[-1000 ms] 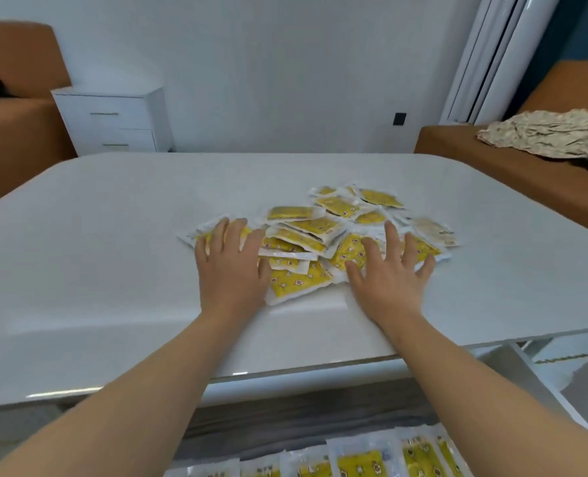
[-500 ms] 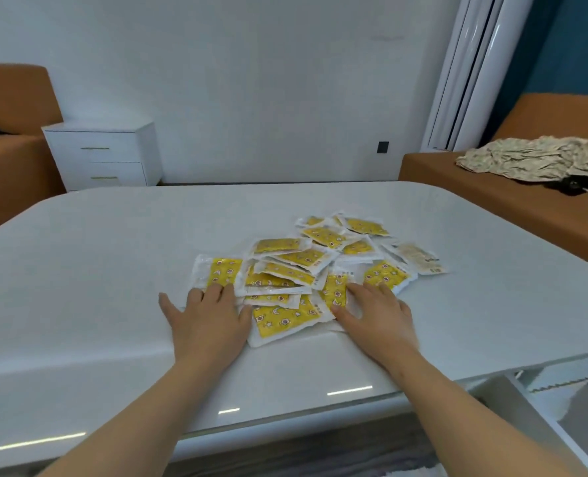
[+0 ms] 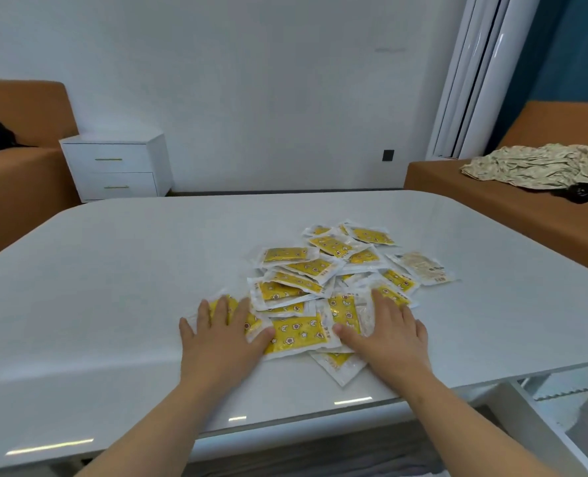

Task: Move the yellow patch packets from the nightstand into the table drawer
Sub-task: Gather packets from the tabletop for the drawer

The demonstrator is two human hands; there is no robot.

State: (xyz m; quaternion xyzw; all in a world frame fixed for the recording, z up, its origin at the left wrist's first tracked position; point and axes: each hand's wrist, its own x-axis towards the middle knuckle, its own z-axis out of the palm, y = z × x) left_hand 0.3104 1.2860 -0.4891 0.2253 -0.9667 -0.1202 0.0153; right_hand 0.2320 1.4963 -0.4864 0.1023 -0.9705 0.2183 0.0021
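Several yellow patch packets (image 3: 297,333) in clear wrappers lie in a loose heap on the white tabletop (image 3: 113,277), right of centre. My left hand (image 3: 222,335) lies flat, fingers spread, on the packets at the heap's near left edge. At the near right edge my right hand (image 3: 387,333) presses flat on packets too. Neither hand grips a packet. One packet (image 3: 340,366) sticks out toward the table's front edge between my wrists. The drawer is out of view below the table's front edge.
A white nightstand (image 3: 117,166) with two drawers stands by the back wall at left, beside an orange sofa (image 3: 10,187). Another orange seat (image 3: 512,208) with crumpled cloth (image 3: 533,165) is at right. A white frame part (image 3: 540,428) shows at lower right.
Both hands have slid toward me, dragging the near packets toward the front edge. The view has tilted up, so the drawer with packets at the bottom is no longer seen.
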